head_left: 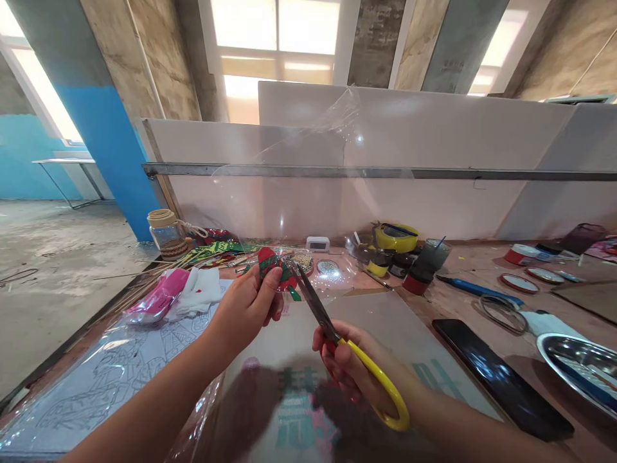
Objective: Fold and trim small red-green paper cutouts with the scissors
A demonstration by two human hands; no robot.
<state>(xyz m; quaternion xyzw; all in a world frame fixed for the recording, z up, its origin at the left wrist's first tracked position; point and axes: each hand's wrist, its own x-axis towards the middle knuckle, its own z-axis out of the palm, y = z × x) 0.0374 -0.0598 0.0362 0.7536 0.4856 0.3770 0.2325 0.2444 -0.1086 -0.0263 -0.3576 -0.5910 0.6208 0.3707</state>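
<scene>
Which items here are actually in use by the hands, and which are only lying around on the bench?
In use:
left hand gripping the red and green piece
right hand working the yellow scissors
clear plastic sheet

Lying about:
black phone
glass jar
pink packet
blue-handled tool
metal dish
yellow tape roll

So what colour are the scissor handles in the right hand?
Yellow: the scissors in the right hand, clearest in the head view.
</scene>
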